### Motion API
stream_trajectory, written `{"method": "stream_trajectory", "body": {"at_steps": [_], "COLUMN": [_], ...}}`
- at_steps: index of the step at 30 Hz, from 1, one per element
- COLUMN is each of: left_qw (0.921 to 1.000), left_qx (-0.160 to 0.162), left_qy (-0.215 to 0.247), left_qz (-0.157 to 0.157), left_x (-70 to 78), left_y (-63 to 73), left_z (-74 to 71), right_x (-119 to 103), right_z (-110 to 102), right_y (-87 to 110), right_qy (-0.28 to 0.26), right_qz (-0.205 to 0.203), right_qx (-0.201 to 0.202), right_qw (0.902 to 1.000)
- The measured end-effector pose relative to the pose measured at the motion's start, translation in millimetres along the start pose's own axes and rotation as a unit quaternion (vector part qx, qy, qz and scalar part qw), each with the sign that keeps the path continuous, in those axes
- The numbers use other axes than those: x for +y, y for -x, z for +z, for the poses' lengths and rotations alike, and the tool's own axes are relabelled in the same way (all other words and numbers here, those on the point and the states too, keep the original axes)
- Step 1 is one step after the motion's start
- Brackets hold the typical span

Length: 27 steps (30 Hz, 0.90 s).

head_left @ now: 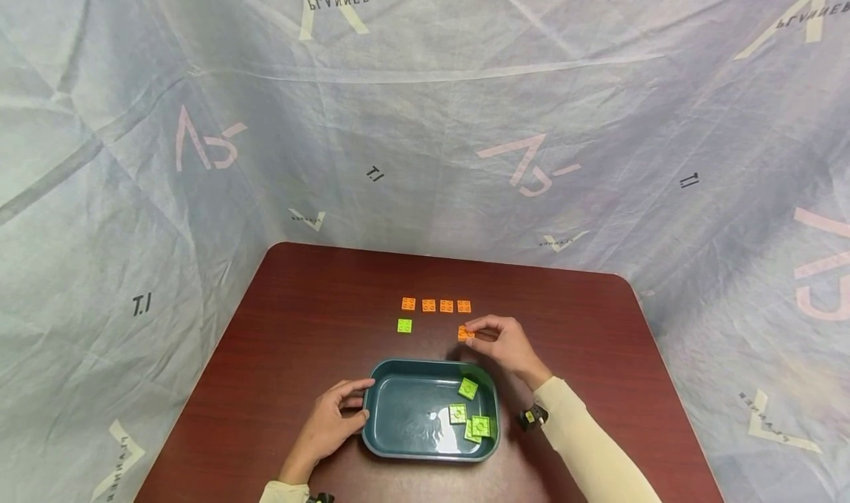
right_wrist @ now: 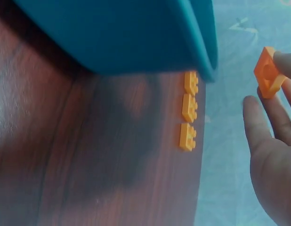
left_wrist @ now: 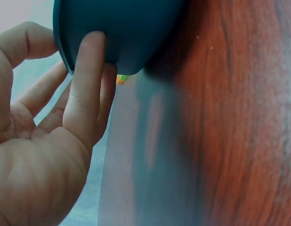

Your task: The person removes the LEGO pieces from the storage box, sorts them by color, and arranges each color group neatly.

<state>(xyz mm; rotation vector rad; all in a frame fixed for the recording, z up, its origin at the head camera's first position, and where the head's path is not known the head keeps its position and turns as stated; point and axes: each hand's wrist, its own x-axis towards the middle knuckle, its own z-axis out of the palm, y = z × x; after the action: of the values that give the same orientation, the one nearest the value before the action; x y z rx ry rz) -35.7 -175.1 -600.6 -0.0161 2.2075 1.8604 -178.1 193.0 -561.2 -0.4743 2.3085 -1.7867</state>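
An orange square building brick (right_wrist: 266, 73) is pinched between the thumb and fingers of my right hand (head_left: 508, 342), raised off the table beyond the tray's far right corner. My left hand (head_left: 330, 422) touches the left end of the dark teal tray (head_left: 405, 457) with thumb and fingertips; in the left wrist view its fairly straight fingers (left_wrist: 86, 80) lie against the outer wall. Inside the tray, toward the right, are several green bricks (head_left: 457, 414). Behind it a row of orange bricks (head_left: 428, 305) lies studs up on the table, with one green brick (head_left: 404, 326) in front of the row's left end.
The dark red wooden table (head_left: 299, 304) has rounded far corners. Grey printed cloth (head_left: 425, 134) hangs behind it and on both sides. The tray's raised wall (right_wrist: 136, 37) stands between my two hands.
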Motion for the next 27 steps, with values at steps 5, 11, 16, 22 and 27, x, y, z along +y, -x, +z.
{"method": "stream_trajectory", "body": {"at_steps": [5, 11, 16, 22, 27], "left_qw": [1.0, 0.9999, 0.9996, 0.9995, 0.9993], "left_qx": [-0.002, 0.001, 0.003, 0.002, 0.001], "left_qy": [0.001, -0.011, -0.028, -0.033, -0.037], "left_qz": [-0.007, -0.003, -0.002, -0.001, 0.003], "left_x": [0.7, -0.1, -0.8, -0.7, -0.9], "left_y": [0.3, 0.0, -0.4, -0.6, 0.0], "left_z": [-0.4, 0.1, 0.1, 0.1, 0.1], "right_x": [7.9, 15.3, 21.1, 32.4, 39.5], "right_z": [-10.0, -20.1, -24.5, -30.2, -33.9], "right_y": [-6.4, -14.1, -20.1, -28.5, -34.9], "right_qy": [0.019, 0.044, 0.069, 0.09, 0.094], "right_qz": [0.003, 0.034, 0.039, 0.066, 0.095], "right_qx": [0.014, 0.038, 0.05, 0.08, 0.094], "right_qw": [0.9997, 0.9977, 0.9957, 0.9906, 0.9865]}}
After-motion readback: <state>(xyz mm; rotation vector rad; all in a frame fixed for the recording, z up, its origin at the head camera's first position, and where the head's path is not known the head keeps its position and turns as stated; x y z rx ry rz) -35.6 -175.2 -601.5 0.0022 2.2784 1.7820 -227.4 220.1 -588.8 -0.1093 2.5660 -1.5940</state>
